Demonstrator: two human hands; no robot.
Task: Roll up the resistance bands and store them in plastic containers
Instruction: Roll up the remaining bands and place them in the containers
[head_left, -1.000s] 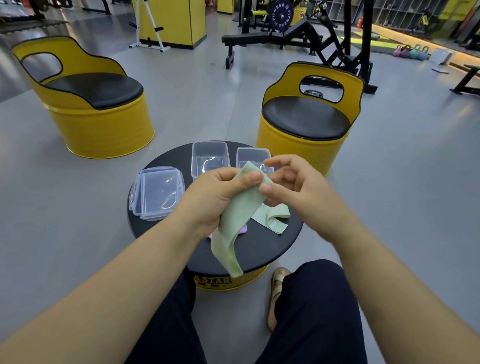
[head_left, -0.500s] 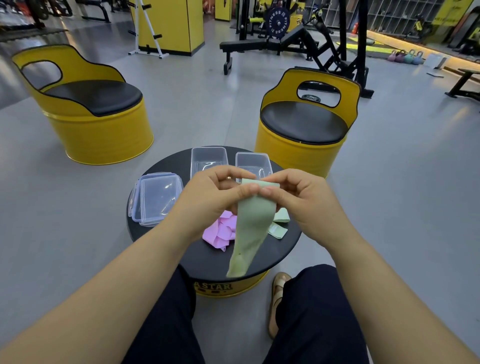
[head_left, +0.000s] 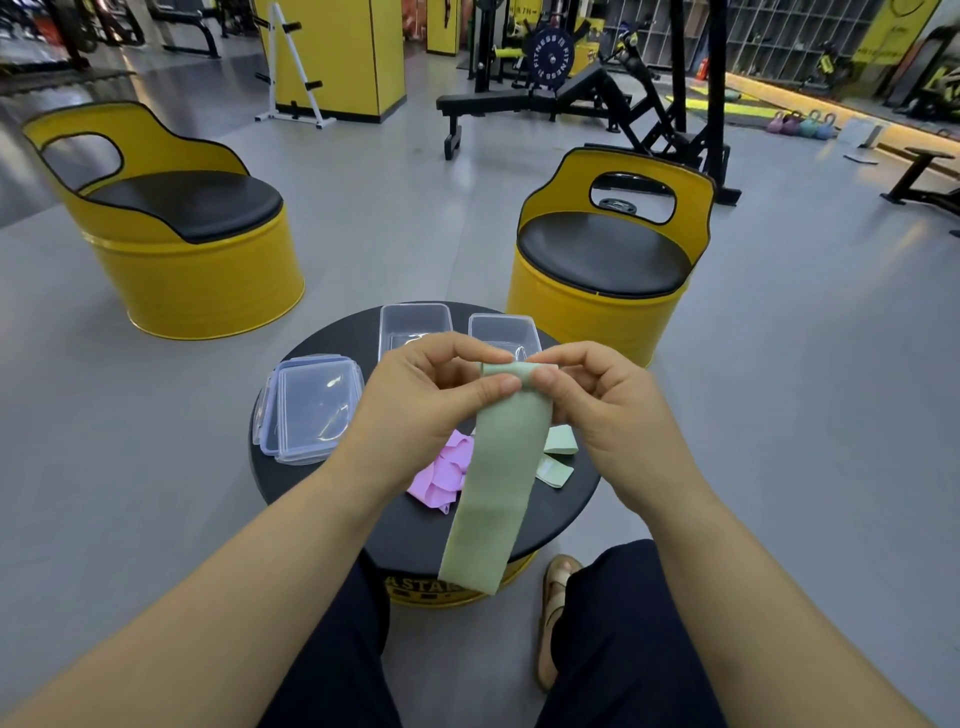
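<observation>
A pale green resistance band (head_left: 498, 483) hangs flat and straight above the round black table (head_left: 291, 467). My left hand (head_left: 421, 405) and my right hand (head_left: 597, 400) both pinch its top edge, which is folded over in a first small roll. On the table under my hands lie a pink band (head_left: 441, 475) and another green band (head_left: 558, 452). Two open clear plastic containers (head_left: 413, 325) (head_left: 501, 332) stand at the table's far side, partly hidden by my hands.
A stack of clear lids (head_left: 311, 408) lies on the table's left part. Two yellow barrel seats (head_left: 171, 234) (head_left: 602, 260) stand beyond the table. Gym benches and racks fill the background. My legs and a sandalled foot (head_left: 556, 608) are below.
The green band went from crumpled and slanting to hanging flat and straight. Both hands shifted to its top edge and folded it over. The pink band came into sight.
</observation>
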